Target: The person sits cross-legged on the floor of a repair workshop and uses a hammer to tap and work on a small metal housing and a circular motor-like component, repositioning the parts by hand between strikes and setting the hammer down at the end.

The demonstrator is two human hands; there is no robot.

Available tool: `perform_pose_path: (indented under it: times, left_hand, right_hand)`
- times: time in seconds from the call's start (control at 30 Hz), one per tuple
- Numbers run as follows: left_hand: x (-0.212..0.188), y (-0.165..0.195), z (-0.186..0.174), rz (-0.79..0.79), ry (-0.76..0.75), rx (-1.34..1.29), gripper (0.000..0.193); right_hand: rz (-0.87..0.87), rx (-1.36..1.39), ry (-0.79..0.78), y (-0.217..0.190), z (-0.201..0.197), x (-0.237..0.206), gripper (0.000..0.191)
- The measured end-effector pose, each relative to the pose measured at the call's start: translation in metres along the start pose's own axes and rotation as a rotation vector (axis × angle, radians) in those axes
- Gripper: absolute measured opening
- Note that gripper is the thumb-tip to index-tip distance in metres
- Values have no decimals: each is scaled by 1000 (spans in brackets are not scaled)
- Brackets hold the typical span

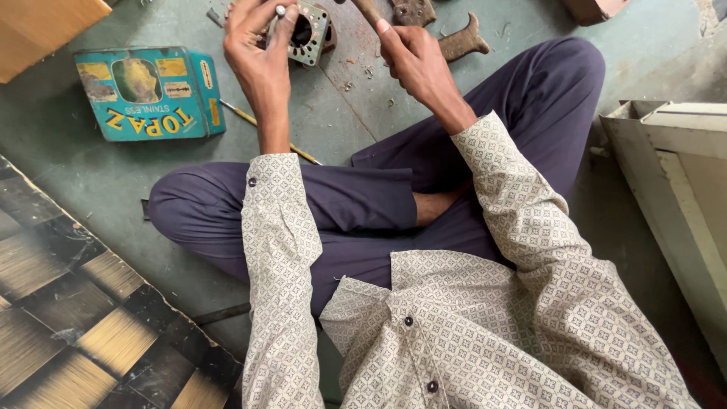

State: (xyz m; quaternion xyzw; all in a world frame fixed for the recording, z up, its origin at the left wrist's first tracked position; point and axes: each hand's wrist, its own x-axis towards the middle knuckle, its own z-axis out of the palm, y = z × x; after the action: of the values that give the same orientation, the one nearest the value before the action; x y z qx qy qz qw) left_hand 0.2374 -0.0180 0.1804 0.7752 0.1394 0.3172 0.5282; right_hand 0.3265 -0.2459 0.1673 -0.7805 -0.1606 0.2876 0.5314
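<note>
I sit cross-legged on a green floor. My left hand (257,53) pinches a thin metal rod (279,14) upright against a small square metal engine part (307,32) with a round bore. My right hand (413,57) grips a wooden handle (369,11) whose head is cut off by the top edge. The part lies on the floor just beyond my knees, between the two hands.
A teal tin box (148,92) lies at the left, a thin yellow-handled tool (265,132) beside it. A dark cast metal piece (462,42) lies behind my right hand. A pale cabinet (681,197) stands at the right, a woven mat (68,318) at lower left.
</note>
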Motion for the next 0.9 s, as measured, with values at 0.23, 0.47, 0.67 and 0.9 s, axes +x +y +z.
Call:
perform_pose_path:
  times: [0.23, 0.47, 0.67, 0.9]
  left_hand:
    - [2, 7, 9, -93, -20, -100, 14]
    - [-3, 8, 9, -71, -87, 80, 13]
    - [-5, 5, 10, -61, -90, 92, 13]
    - [-8, 0, 12, -70, -99, 124, 15]
  right_hand:
    - [26, -3, 2, 1, 0, 1, 60]
    - [5, 9, -2, 4, 1, 1, 58]
    - [-17, -3, 3, 6, 2, 2, 59]
    - [-77, -34, 19, 6, 2, 0, 61]
